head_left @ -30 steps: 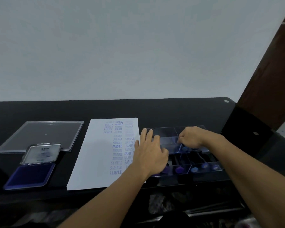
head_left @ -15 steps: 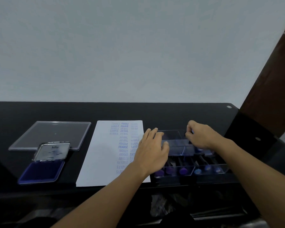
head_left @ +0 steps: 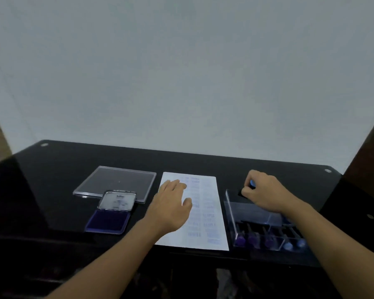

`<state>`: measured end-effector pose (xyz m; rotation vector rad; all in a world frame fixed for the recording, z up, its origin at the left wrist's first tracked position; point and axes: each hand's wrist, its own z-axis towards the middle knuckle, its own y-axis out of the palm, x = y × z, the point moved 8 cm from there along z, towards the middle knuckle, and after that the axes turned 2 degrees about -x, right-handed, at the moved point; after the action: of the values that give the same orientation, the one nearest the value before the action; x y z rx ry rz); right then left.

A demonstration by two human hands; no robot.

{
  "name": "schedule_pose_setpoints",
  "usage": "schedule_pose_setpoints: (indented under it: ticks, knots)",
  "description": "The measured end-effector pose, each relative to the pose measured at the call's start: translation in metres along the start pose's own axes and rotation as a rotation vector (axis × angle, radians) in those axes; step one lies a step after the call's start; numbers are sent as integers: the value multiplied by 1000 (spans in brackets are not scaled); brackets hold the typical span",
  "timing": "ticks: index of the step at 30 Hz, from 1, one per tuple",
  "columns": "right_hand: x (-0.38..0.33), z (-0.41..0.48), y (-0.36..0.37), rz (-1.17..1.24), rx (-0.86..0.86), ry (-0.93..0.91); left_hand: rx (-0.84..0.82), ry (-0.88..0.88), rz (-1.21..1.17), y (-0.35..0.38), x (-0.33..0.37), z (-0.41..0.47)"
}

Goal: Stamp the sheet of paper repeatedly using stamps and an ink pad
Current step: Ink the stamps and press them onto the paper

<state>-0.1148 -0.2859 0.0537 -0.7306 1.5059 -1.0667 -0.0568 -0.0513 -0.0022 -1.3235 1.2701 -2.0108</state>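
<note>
A person's right hand (head_left: 265, 195) pinches a blue-knobbed stamp (head_left: 251, 184) between curled fingers and thumb, holding it over the far end of a clear stamp box (head_left: 246, 212), whose remaining stamps (head_left: 253, 240) lie in a row nearer the person than the grip. Left of the grip, just beside the box, lies the printed sheet of paper (head_left: 207, 212), with the left hand (head_left: 171, 206) spread flat over its left part. Farther left on the black table (head_left: 63, 169) sits the open ink pad (head_left: 108, 221), a clear plastic lid (head_left: 117, 182) behind it.
</note>
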Motion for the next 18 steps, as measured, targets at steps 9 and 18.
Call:
schedule_pose_setpoints:
  ticks: [9,18]
  knots:
    - [-113,8,62,45,-87,-126,143,-159,28,-67,-117,-51]
    - [-207,17,142,51,-216,-275,224,-369,2,-101,-216,-85]
